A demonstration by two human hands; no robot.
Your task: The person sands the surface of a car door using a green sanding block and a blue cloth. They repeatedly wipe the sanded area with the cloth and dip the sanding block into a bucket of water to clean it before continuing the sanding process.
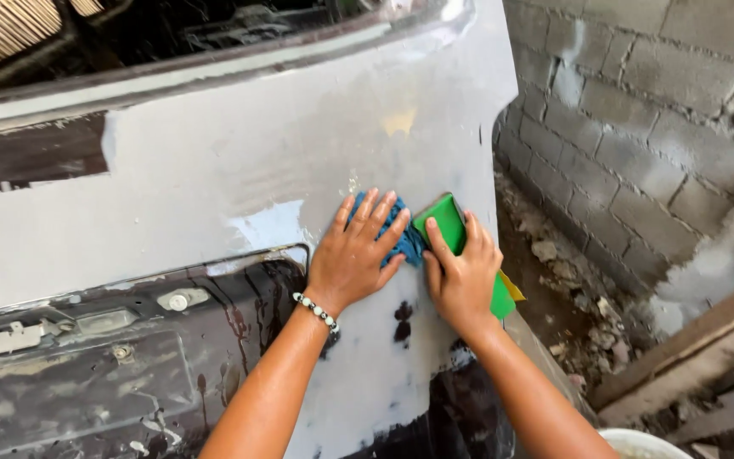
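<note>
Fingers (373, 223) of the left hand (357, 255): spread wide and laid flat, palm down, pressing a crumpled blue cloth (407, 240) against the grey car panel (239, 170). Only the right part of the cloth shows past the fingertips; the rest lies under the palm.

Left wrist: a bead bracelet (316, 311), pale with darker beads.

Right hand (462, 276): fingers held close together and flat over a green block (449, 223), pressed to the same panel. The block's upper end stands out above the fingertips; its lower edge shows below the palm, with a yellow layer (511, 289) at the outer side. Block and cloth lie just beside each other, touching or nearly so; I cannot tell which.

Panel: matt grey, with a paler bluish patch (273, 225) left of the left hand and a small yellowish spot (398, 123) higher up. Dark blotches (403, 321) lie between the two forearms.

Lower left: a dark recessed section (112, 357) of the bodywork, wet and streaked, with small fittings.

Right side: a wall of bare grey blocks (639, 127), rubble (571, 297) on the ground at its foot, and a wooden plank (690, 348) leaning across.

Bottom edge: the rim of a white bucket (643, 442), just beside the right forearm.
</note>
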